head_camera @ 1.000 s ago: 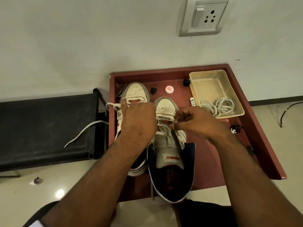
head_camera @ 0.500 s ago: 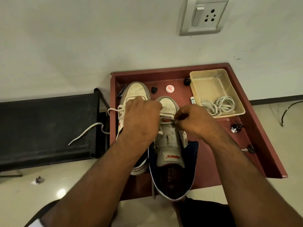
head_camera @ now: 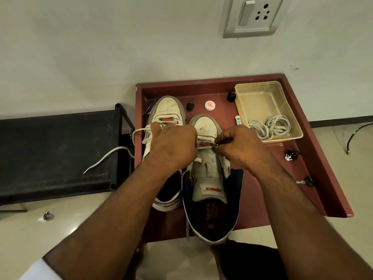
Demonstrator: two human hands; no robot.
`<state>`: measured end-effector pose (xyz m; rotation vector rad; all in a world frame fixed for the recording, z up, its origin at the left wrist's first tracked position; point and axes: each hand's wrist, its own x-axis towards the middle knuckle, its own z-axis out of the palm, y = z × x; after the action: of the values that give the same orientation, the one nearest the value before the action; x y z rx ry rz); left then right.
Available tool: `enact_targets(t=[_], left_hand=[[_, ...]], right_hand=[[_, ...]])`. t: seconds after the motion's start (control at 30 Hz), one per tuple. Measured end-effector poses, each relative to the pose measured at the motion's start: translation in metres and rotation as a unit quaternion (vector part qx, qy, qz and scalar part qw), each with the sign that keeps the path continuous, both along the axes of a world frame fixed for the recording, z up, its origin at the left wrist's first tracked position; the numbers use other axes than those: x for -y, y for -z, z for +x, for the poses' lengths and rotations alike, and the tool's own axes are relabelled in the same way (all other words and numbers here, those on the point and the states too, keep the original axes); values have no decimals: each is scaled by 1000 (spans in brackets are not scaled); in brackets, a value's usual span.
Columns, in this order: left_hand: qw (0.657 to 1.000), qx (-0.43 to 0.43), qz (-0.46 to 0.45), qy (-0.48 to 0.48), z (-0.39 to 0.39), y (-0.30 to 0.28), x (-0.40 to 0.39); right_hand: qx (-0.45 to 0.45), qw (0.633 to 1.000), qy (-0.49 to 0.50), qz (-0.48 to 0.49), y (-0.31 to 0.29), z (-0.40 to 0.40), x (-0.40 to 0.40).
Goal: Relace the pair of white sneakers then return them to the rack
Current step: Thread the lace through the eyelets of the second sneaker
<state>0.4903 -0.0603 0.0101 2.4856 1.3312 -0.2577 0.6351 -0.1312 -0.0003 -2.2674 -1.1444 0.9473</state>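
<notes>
To your far left a black bench (head_camera: 56, 150) stands against the wall, and the loose end of a white lace (head_camera: 105, 158) trails across its seat from the left sneaker (head_camera: 167, 110). That shoe lies on the red-brown table (head_camera: 262, 178) with its long axis running away from you, toe toward the wall and heel toward you. Your left hand (head_camera: 173, 146) lies over its lacing area with fingers curled down; what they grip is hidden beneath the hand, though a lace loop emerges just beside the knuckles.

Touching it on the right, the right sneaker (head_camera: 210, 178) points the same way, toe to the wall, its dark blue collar and heel hanging over the table's near edge. The tongue lies flat, its red label facing up. Your right hand (head_camera: 242, 148) pinches a short stretch of lace pulled crosswise over the lowest eyelets.

Beyond the toes sit a small black cap (head_camera: 190, 106) and a round red-and-white tin (head_camera: 210, 105). Further right, a clear plastic tray (head_camera: 260, 93) holds a coiled white cable (head_camera: 270, 126). The table butts against a pale wall carrying a switch and socket plate (head_camera: 252, 15); the floor (head_camera: 60, 229) is glossy cream tile.
</notes>
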Motion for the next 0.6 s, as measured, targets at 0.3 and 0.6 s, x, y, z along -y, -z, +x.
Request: enact_targets(t=[0.3,0.6], left_hand=[[992,61,-107,-25,-6,0,-9],[992,111,-44,-46,-6,-3,-8]], right_hand=[[43,995,-94,11,-7,-1,1],[128,966,-226,-4,-16,-23,-8]])
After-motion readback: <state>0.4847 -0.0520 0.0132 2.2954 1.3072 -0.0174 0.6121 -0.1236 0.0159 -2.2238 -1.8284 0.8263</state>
